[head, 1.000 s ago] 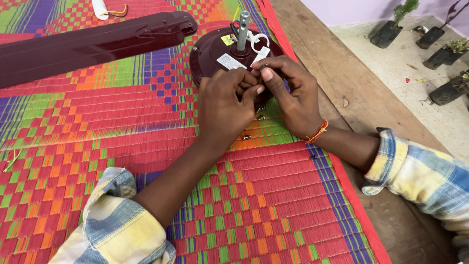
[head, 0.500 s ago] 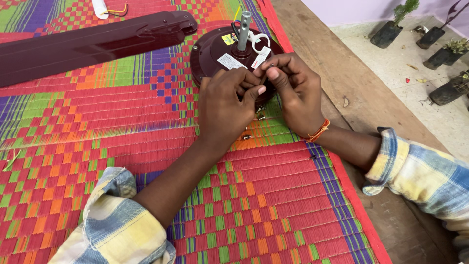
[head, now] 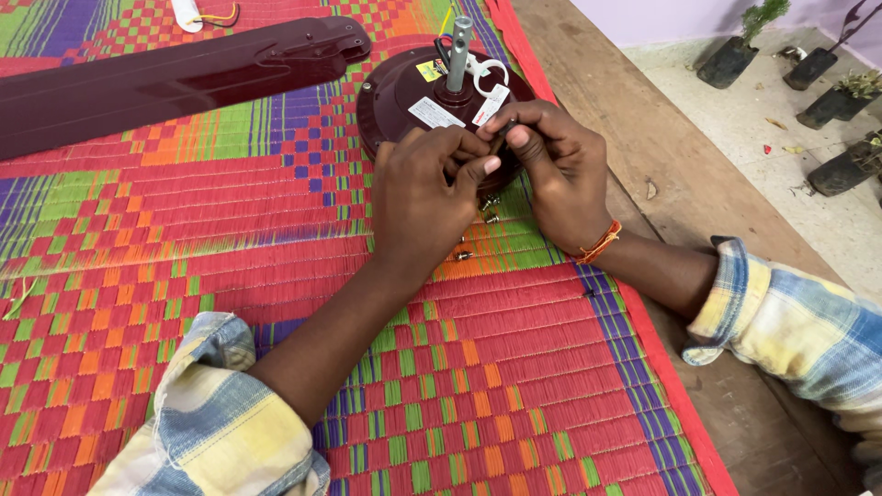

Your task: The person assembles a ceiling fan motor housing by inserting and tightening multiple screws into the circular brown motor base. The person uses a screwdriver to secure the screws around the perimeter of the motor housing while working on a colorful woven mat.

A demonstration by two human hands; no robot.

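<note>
Your left hand (head: 430, 197) and right hand (head: 551, 170) have barely shifted, both pinching a small part at the maroon fan motor (head: 404, 92), so the fiddly work goes on

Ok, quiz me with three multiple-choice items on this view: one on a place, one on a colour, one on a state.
1. Where does the fan blade lie?
A. Left of the motor housing, on the mat
B. On the wooden boards
C. Under the hands

2. What colour is the band on the right hand wrist?
A. Blue
B. Orange
C. White

3. How do the hands stand?
A. Both flat on the mat
B. Left hand and right hand meet, fingertips pinching a small part
C. One hand lifts the blade

Answers:
1 A: the long maroon blade stretches across the mat left of the housing.
2 B: an orange band circles that wrist.
3 B: both sets of fingertips close together at the housing's near edge.
</note>
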